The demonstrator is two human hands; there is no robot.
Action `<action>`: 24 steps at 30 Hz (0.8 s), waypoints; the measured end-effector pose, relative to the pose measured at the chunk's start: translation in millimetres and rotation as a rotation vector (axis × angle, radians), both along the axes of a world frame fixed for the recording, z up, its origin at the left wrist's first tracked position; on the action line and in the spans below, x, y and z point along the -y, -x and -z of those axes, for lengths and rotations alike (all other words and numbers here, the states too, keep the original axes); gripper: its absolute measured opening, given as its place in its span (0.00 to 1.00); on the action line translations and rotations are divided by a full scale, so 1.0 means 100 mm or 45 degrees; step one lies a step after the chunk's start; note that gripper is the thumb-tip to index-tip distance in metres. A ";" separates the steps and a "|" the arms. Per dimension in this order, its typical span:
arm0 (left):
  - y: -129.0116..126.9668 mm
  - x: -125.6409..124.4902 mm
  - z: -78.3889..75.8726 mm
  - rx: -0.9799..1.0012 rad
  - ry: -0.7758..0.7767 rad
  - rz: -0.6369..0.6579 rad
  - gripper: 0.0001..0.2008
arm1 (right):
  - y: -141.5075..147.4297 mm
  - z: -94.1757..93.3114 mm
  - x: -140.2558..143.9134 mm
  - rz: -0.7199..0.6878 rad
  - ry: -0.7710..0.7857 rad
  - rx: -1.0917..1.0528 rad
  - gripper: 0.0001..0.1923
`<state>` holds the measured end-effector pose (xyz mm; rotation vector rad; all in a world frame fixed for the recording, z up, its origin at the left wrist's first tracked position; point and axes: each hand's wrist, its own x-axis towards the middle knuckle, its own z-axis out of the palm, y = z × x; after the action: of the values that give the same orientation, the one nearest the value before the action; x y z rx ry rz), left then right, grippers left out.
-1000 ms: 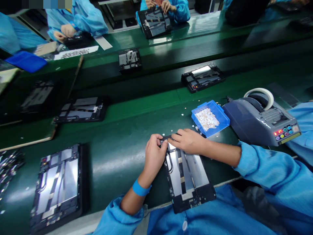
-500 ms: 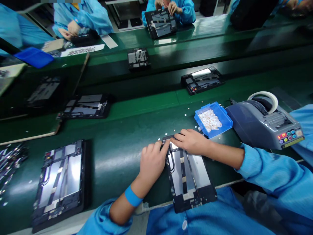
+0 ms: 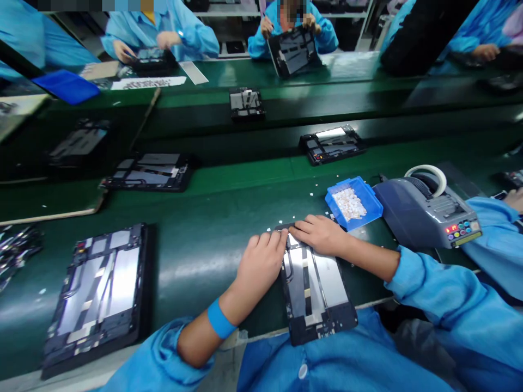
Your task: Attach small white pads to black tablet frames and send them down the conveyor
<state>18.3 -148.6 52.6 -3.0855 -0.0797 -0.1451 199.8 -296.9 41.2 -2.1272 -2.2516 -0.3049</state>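
Pressing down on the far end of an opened tablet chassis (image 3: 314, 283), both hands work side by side at its top edge. The left hand (image 3: 261, 264) lies palm down with its fingers loosely curled, fingertips on the upper left corner of the chassis; its grip is released, closed on nothing. The right hand (image 3: 321, 234) rests flat across the top edge, fingers stretched towards the left hand and almost meeting it; whether a small part sits pinched under its fingertips cannot be told. The chassis lies on the green table (image 3: 196, 261) just in front of the person, its near end hanging over the table's edge. It is dark-framed, with silvery plates and dark strips running lengthwise. Just beyond the right hand stands a blue tray (image 3: 370, 198) of small pale pieces, beside a grey tape dispenser (image 3: 425, 215).
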 end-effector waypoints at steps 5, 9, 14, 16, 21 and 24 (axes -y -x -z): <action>0.02 0.03 0.00 0.016 0.081 -0.060 0.21 | -0.04 -0.04 -0.04 0.008 -0.003 -0.044 0.17; 0.30 0.03 0.09 0.140 0.393 -0.250 0.21 | 0.14 -0.11 0.30 0.345 -0.271 -0.269 0.19; 0.81 0.47 0.22 0.016 1.047 -0.422 0.29 | 0.67 0.25 1.13 0.993 -0.184 -0.661 0.28; 0.83 0.64 0.25 0.042 1.237 -0.484 0.34 | 0.80 0.46 1.24 1.071 -0.154 -0.816 0.34; 1.13 0.22 0.10 0.368 1.672 -0.543 0.37 | 1.13 0.40 0.71 0.820 -0.247 -1.354 0.34; 1.59 -0.56 -0.08 0.520 1.439 -0.620 0.33 | 1.01 -0.04 0.17 0.576 -0.208 -1.523 0.31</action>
<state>-140.9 -92.2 60.9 -3.8383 -1.3362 -1.0043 98.8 -313.9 44.7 -1.8629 -1.0370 0.6056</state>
